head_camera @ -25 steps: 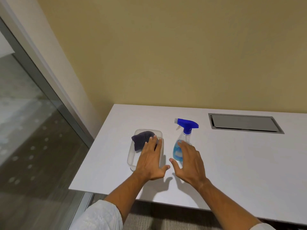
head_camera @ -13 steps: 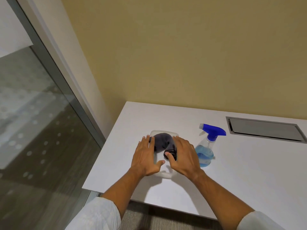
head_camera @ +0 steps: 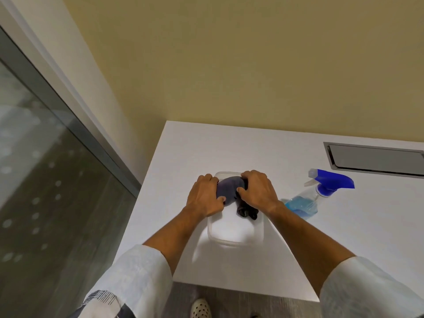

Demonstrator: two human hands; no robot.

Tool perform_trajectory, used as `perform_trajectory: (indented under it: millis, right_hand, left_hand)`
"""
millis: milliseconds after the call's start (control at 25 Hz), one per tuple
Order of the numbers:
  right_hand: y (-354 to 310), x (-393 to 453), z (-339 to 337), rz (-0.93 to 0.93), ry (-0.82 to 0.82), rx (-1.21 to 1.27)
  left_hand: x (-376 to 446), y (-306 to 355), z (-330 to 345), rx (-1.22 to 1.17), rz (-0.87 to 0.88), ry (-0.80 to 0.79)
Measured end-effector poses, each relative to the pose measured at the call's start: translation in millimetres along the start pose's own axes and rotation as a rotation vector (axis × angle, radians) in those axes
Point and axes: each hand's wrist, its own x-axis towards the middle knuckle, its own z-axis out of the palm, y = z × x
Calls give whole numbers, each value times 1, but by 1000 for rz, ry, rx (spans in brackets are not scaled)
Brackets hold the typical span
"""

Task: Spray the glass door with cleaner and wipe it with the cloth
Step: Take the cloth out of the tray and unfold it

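A head-worn camera looks down at a white table [head_camera: 298, 226] set against a yellow wall [head_camera: 229, 65]. A clear plastic tub [head_camera: 234, 237] sits on the table near its front left corner, and everything here is placed from that tub.

Both hands are in the far half of the tub, gripping a dark cloth [head_camera: 229, 190]. The left hand [head_camera: 205, 197] has its fingers curled over the cloth's left end, thumb tucked under it. The right hand [head_camera: 258, 191] has its fingers curled over the right end, thumb pressing the cloth's front. The cloth bunches between the two hands, and a darker fold of it hangs down below the right hand onto the tub floor. The near half of the tub shows bare white.

To the right of the tub, just past the right wrist, stands a spray bottle [head_camera: 307, 203] with a blue trigger head and blue liquid low inside; no hand touches it. Further right and back, a grey metal hatch [head_camera: 376, 160] is set flush in the table.

To the left of the tub, beyond the table edge, is the glass door [head_camera: 46, 191] in a grey frame, with pale dots on the glass. White sleeves [head_camera: 137, 271] cover both upper forearms. A spotted shoe [head_camera: 200, 308] shows on the floor nearest the viewer.
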Motion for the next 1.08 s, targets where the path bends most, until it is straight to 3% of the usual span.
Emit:
perform_trajectory:
  millis: [560,800,1080]
  right_hand:
    - [7,17,-2,76,-7,78]
    - [11,-2,-23,56,70,222]
    - [-1,-33,-57,-24,122,436]
  left_hand:
    - [17,-6,4,-140,-53,25]
    - [3,4,-20,-266,46,135]
    - [-21,3,-62,-469,73,377]
